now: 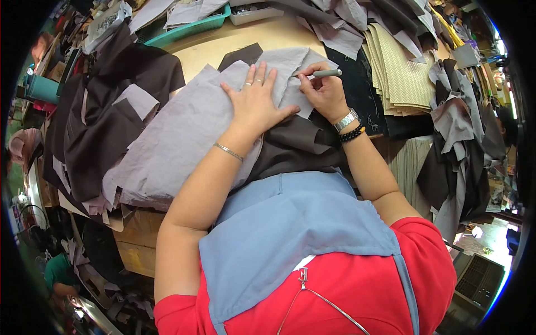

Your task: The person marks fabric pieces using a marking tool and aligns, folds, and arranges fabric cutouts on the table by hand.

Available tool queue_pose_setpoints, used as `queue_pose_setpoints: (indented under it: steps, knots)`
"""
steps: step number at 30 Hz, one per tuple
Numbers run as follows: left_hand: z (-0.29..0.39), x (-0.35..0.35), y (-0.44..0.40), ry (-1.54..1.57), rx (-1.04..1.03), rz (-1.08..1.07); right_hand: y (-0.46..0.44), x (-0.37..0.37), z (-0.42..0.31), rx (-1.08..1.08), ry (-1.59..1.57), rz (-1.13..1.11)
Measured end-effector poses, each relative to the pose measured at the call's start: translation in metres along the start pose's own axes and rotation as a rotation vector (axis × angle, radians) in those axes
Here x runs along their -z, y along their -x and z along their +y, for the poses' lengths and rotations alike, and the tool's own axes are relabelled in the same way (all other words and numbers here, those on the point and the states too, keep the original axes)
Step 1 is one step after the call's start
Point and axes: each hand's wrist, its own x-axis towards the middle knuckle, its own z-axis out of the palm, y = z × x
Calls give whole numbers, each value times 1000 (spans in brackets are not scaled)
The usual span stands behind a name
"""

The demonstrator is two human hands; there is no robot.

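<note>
A large piece of pale grey leather or fabric [173, 142], wrinkled on its surface, is spread across the table before me. My left hand [255, 100] lies flat on it with the fingers spread, pressing it down. To its right, my right hand [324, 89] grips a grey-green pen [328, 73], its tip touching the pale sheet near a raised edge. Dark brown material [293, 142] is bunched beneath my hands, close to my apron. A dark corner piece [241, 56] shows behind the sheet.
At the left, dark brown material [111, 111] lies heaped. A teal basket [187, 28] with pale pieces stands at the back. Woven yellowish sheets [396, 72] are stacked on the right, beside black cloth [357, 84]. More scraps [460, 123] hang at the far right. Another person in green [58, 273] is at lower left.
</note>
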Motion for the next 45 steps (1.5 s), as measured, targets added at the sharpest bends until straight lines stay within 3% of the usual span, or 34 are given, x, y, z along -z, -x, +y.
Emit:
queue_pose_setpoints:
  steps: [45]
  knots:
    - [0, 1, 0, -13, -8, -9, -1, 3, -5, 27, 60, -69]
